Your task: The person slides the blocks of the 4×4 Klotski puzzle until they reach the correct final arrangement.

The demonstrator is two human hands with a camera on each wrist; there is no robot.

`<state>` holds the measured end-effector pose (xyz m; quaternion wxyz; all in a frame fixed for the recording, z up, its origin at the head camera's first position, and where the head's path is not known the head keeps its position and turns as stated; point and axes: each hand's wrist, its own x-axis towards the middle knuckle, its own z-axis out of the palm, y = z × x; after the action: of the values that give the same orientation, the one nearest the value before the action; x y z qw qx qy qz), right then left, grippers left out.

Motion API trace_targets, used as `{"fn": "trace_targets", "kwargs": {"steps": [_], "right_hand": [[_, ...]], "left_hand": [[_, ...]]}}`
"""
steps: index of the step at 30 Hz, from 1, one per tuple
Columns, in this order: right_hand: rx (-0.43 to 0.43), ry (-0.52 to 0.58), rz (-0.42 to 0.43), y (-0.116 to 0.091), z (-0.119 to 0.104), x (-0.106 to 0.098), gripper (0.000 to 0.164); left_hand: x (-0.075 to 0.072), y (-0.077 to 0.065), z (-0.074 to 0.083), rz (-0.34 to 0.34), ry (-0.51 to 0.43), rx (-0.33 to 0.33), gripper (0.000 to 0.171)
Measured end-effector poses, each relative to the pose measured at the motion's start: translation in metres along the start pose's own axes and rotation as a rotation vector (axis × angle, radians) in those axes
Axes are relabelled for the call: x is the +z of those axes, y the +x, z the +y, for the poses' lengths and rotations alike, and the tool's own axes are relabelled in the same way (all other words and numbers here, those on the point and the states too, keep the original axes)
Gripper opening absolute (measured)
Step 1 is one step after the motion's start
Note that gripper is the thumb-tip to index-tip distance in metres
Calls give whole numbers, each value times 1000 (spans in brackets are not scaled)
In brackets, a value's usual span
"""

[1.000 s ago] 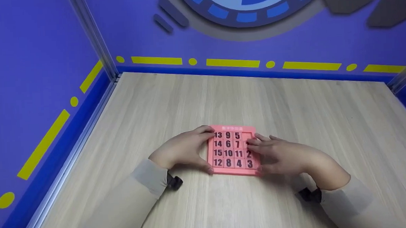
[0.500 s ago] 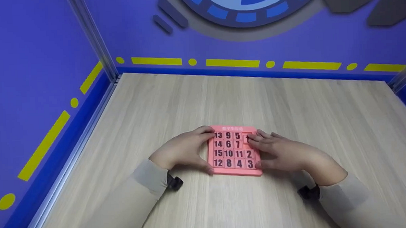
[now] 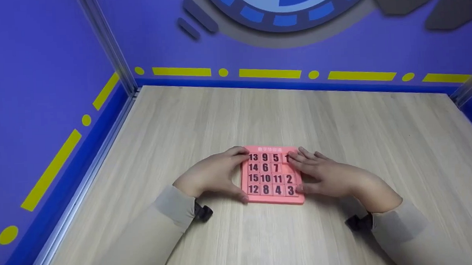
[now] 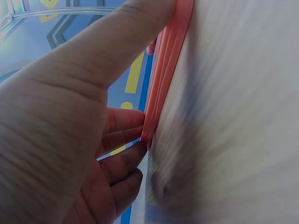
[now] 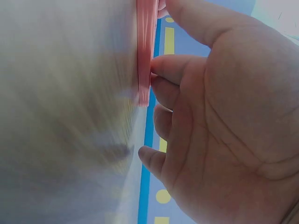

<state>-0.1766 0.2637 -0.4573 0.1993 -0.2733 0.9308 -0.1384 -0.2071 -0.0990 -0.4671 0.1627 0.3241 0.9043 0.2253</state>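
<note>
The forearms [image 3: 141, 236] angle inward — the left hand [image 3: 216, 174] curved, its thumb [image 3: 238, 192] apart from its fingers [image 3: 236, 151]; the right hand [image 3: 330, 179] — back uppermost — stretches its fingers forward.

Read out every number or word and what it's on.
"13", "9", "5", "1": top row tiles, pink puzzle; right hand partly covers "1".
"14", "6", "7": second row tiles.
"15", "10", "11", "2": third row tiles.
"12", "8", "4", "3": bottom row tiles.
White heading on puzzle: too blurred.

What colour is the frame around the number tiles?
The frame is pink; the head view shows it best.
</note>
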Motion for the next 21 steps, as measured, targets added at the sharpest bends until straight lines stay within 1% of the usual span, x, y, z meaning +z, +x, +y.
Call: {"fn": "trace_targets", "kwargs": {"steps": [6,9,12,16,18,21], "right_hand": [[-1,26,-12,0,2,0,98],[11,32,-9,-6,0,-1,101],[-3,27,-15,-16,-7,-1,98],[-38,26,-60,-31,-19,1,94],[-50,26,-82,-35,-25,1,91],[-62,18,-99,-36,-32,1,88]], "left_hand": [[4,0,-2,9,9,13,127],[6,0,-3,9,3,15,127],[8,0,-1,6,-3,6,126],[6,0,1,6,-1,-4,127],[4,-1,1,11,5,0,127],[2,-2,-1,20,10,10,127]]}}
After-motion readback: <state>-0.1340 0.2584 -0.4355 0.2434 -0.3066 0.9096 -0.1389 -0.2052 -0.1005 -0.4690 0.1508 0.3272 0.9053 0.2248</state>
